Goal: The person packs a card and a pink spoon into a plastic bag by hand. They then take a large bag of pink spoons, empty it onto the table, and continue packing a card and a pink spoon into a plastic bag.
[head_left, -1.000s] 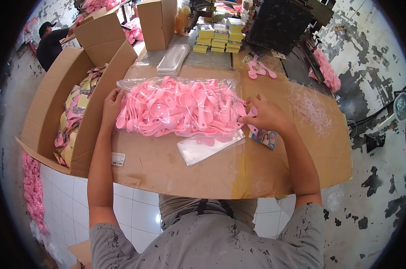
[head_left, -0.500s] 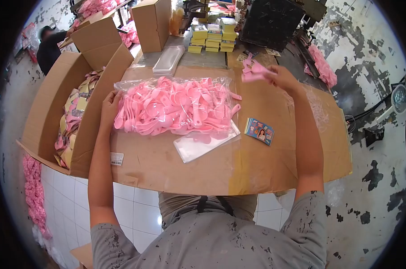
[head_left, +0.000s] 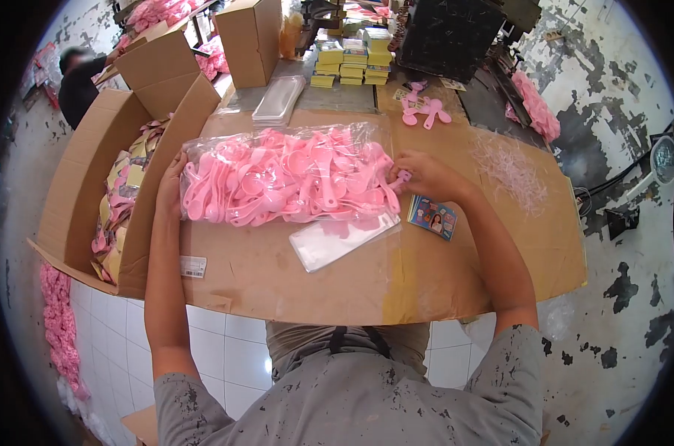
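Touching the left end of a glossy clear bag (head_left: 363, 133), the left hand (head_left: 171, 183) is half curled, its grip unclear; at the bag's right end, the nearly closed right hand (head_left: 427, 175) pinches a pinkish-lilac piece (head_left: 403, 178). Smooth, round-bowled pink spoons (head_left: 288, 178) fill the bag, lying on the cardboard-covered surface (head_left: 277, 290). Left of it gapes a carton (head_left: 149, 208); before it, white floor tiles (head_left: 236, 353).
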Demonstrator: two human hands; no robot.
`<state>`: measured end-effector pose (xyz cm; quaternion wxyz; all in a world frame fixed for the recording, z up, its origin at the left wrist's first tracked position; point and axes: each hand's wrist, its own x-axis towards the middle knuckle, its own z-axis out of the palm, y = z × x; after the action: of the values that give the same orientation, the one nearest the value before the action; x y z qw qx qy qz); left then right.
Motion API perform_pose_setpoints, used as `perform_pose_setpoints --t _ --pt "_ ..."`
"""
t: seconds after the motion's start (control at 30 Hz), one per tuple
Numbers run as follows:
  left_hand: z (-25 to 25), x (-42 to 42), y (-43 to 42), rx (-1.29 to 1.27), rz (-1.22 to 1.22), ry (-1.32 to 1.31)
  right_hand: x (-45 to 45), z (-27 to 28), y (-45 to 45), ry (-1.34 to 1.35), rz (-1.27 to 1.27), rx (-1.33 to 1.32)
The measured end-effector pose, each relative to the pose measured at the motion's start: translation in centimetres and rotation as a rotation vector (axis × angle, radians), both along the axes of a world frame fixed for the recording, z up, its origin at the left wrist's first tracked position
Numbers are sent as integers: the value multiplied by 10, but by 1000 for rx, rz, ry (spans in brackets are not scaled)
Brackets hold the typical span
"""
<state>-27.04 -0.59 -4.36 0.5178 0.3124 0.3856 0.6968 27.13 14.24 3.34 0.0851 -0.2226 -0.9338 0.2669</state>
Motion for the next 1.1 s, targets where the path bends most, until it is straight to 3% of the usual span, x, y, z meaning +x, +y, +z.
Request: perform_pose_setpoints --t 0.2,0.3,0.47,0.57,0.67,0.77,0.83,0.93,1.03,1.1 --pt "17 6 -13 -8 -40 -56 26 39 8 -84 -64 -4" --pt "28 27 -16 -111 157 355 35 62 13 -128 -98 95" --pt "13 19 -11 -110 159 420 50 97 24 -188 -178 98" --pt "10 21 -11 -110 175 410 54 88 65 -99 -267 155" --pt "0 11 -9 -157 212 508 54 39 107 190 -351 501" --pt "5 16 -10 -173 252 532 29 16 79 201 -316 357" --pt "6 18 -10 -168 261 508 11 4 44 101 -138 211" --pt "3 16 -6 -160 248 499 -14 -9 -1 89 -153 103" --pt "6 16 -7 -157 238 524 -14 -20 2 100 -129 148" --pt "9 19 -8 -164 248 534 -11 -12 11 -15 -134 43"
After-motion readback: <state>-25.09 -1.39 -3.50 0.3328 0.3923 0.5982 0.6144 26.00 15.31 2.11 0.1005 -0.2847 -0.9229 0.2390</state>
